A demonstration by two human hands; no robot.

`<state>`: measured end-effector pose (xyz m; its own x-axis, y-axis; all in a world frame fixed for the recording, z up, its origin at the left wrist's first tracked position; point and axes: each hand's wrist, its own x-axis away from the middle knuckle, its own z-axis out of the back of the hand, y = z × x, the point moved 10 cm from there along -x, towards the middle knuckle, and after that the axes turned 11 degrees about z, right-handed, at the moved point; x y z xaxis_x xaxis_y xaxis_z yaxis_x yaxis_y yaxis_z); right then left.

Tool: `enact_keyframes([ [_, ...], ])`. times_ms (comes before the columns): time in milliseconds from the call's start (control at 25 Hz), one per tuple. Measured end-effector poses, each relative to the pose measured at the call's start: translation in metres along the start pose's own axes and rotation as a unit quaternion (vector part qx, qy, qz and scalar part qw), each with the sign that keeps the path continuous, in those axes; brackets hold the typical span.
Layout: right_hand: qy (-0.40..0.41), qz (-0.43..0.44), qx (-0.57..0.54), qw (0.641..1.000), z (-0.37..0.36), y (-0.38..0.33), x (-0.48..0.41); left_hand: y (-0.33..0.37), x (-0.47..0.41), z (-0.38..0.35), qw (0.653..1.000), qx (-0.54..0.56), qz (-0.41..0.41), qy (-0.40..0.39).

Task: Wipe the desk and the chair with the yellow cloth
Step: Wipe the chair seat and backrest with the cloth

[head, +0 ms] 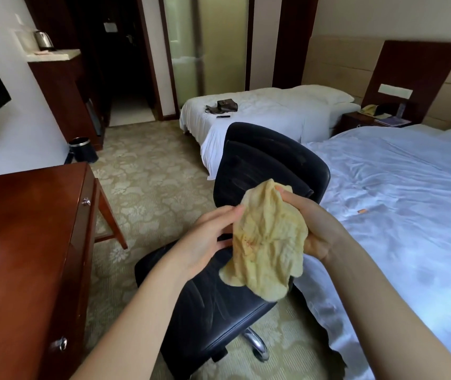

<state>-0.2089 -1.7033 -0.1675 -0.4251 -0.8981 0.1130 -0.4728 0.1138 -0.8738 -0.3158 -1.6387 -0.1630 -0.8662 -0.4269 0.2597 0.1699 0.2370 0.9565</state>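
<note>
**Fingers (229,215) of both hands on a crumpled pale-yellow cloth (268,242), held in the air over a black leather swivel chair (213,305)**

Right hand (320,231) grips the cloth from 3 o'clock, with the thumb curled over its upper edge. Left hand (207,237) meets it from 9 o'clock with nearly straight fingers, the tips touching the cloth's left edge. Whether they pinch it cannot be told.

The cloth's long axis runs from 12 to 6 o'clock, and its loose lower end hangs just above the chair seat. The backrest rises at 12 o'clock behind the cloth. The seat therefore lies straight down from the fingers, and the right hand, with the firmer hold, looks better placed to press the cloth there.

A glossy reddish-brown wooden desk (26,242) stands at 9 o'clock, well apart across patterned carpet (142,187), its top open to a reach from the left. A bed with pale crumpled sheets (397,201) lies just beside the chair at 3 o'clock, leaving little room on that side.
</note>
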Motion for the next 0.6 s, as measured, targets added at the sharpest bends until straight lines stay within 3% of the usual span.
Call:
enact_keyframes([
  [120,0.003,-0.041,-0.011,0.999,0.0,0.026,0.001,-0.006,0.0,0.011,1.0,-0.012,0.002,0.018],
  [360,0.047,-0.004,0.038,0.998,0.002,0.064,-0.001,-0.018,0.001,0.025,0.986,0.159,-0.007,0.05],
  [480,-0.026,0.06,0.077,0.995,-0.017,0.066,0.004,-0.025,-0.001,0.031,0.986,0.126,-0.016,0.104],
  [600,-0.056,0.163,0.221,0.96,-0.023,0.066,0.007,-0.033,-0.009,0.026,0.992,0.053,-0.002,0.116],
])
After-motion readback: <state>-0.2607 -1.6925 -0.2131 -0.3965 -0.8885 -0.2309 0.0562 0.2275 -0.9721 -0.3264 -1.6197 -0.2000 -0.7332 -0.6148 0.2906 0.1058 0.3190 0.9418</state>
